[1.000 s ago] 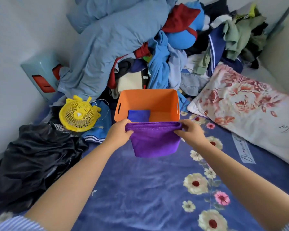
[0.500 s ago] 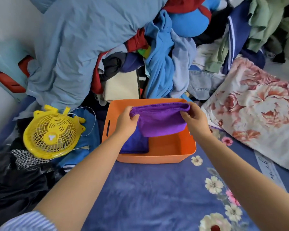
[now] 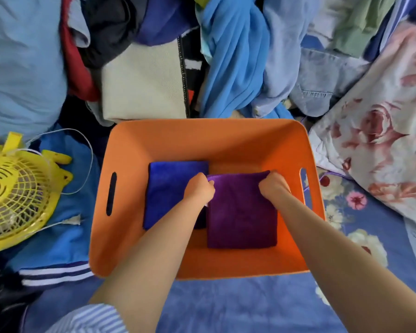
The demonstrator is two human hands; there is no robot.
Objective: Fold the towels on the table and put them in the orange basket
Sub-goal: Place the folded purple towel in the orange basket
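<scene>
Both hands, left hand (image 3: 198, 188) and right hand (image 3: 273, 187), have lowered the folded purple towel (image 3: 241, 217) into the orange basket (image 3: 226, 138) beside the blue towel (image 3: 171, 188), fingers still pinching its far corners, so release comes next.

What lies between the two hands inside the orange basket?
In the head view, only the folded purple towel spans between the left hand and the right hand.

My view is bright with soft even daylight, faint shadows inside the orange basket (image 3: 202, 138), wide-angle bowing at the edges, slightly soft corners, no glare.
</scene>
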